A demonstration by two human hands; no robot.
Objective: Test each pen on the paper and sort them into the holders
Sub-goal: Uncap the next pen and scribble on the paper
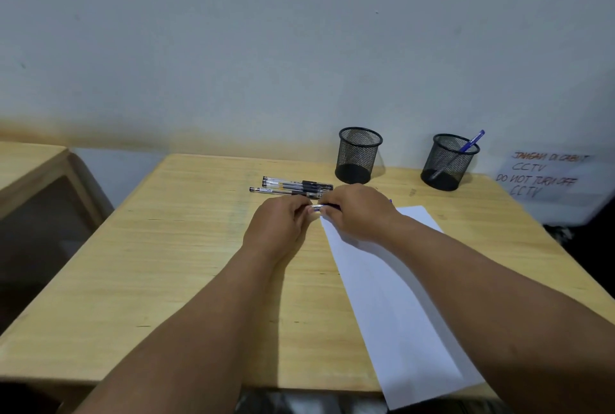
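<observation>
Two hands met just left of the paper [392, 297] on the bench [186, 247]. I saw the left hand [276, 224] and right hand [357, 210] with fingers closed on one pen [317, 208]. Loose pens [293, 187] lay beyond the paper; two mesh holders [357, 155] stood farther back, the right holder [447, 162] containing a blue pen [471, 142].

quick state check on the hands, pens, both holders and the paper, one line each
left hand: pinching one end of the held pen
right hand: gripping the same pen
held pen: between both hands, mostly hidden
loose pens: lying on the table
left holder: upright, empty
right holder: upright, one blue pen inside
paper: flat, looks unmarked
</observation>
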